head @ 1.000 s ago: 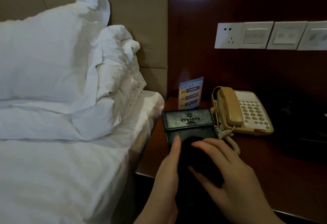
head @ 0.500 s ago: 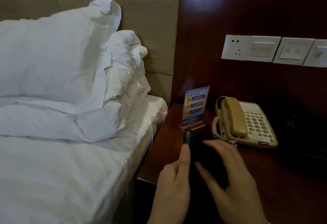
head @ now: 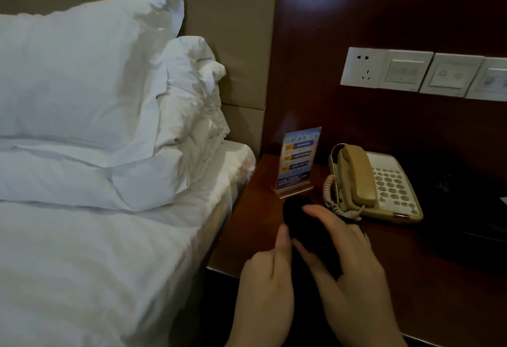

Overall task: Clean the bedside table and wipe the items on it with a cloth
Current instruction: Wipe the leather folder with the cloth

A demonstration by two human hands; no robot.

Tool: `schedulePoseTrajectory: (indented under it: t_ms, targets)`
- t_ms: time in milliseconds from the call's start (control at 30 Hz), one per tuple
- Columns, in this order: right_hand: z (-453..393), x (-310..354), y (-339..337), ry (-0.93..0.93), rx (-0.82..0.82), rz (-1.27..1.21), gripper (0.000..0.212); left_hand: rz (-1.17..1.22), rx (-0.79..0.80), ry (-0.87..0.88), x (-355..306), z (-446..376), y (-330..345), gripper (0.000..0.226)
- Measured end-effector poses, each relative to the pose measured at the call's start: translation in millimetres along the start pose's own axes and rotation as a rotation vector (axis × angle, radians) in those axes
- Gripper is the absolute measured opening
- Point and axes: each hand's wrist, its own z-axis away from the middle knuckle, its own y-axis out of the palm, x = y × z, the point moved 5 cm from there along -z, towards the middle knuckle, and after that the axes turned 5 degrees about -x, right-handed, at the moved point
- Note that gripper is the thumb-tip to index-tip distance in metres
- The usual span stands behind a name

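Both hands meet over a dark cloth (head: pixel 301 226) on the bedside surface (head: pixel 247 237), just in front of a small standing sign (head: pixel 297 160). The right hand (head: pixel 354 264) lies on the cloth with fingers (head: pixel 318 212) stretched along it. The left hand (head: pixel 266 278) touches its near edge with one straight finger, the others loosely curled. A beige telephone (head: pixel 378 184) sits just right of the cloth, its coiled cord beside the right hand. White pillows (head: pixel 82 86) lie on the bed at left.
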Motion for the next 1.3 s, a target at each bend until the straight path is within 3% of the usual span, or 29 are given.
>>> schedulePoseTrajectory:
  t_ms: [67,167,300,367,467,533,600,667,767,900,1000,1100,1300]
  targets:
    - [-5,-8,-9,0.076,-0.059,-0.025,0.045,0.131,0.035,0.014,-5,4,2,0.065]
    - [-12,-29,-19,0.177,-0.175,-0.041,0.050,0.230,0.014,0.003,-6,5,-4,0.063]
    - [-12,-40,-24,0.241,-0.196,-0.050,0.047,0.203,-0.015,-0.006,-6,3,-10,0.066]
    - [-4,-29,-18,0.178,-0.142,-0.008,0.052,0.198,-0.014,-0.007,-7,5,-10,0.066]
    - [9,-8,-2,-0.061,-0.009,0.148,0.070,0.200,-0.005,-0.019,-8,6,-8,0.065]
    - [6,-14,-3,-0.068,-0.012,0.199,0.069,0.238,-0.020,-0.046,-7,5,-9,0.066]
    - [-4,-26,-15,0.087,-0.125,0.102,0.055,0.280,-0.029,-0.059,-8,5,-12,0.065]
    - [-12,-41,-24,0.370,-0.244,-0.268,0.035,0.305,-0.027,-0.068,-10,3,-14,0.060]
    - [-13,-54,-20,0.647,-0.193,-0.557,0.018,0.290,0.049,-0.154,-6,-4,-13,0.064]
    - [-5,-56,-11,0.756,-0.097,-0.592,0.019,0.338,0.039,-0.192,-3,-5,-13,0.064]
    - [3,-52,-1,0.826,-0.017,-0.620,0.034,0.436,-0.061,-0.186,-3,-3,-18,0.050]
    - [11,-47,6,0.869,0.001,-0.667,0.031,0.468,-0.113,-0.190,-3,-3,-26,0.046]
    - [-1,-53,-17,0.839,-0.185,-0.707,0.027,0.324,0.108,-0.171,-5,3,-9,0.057]
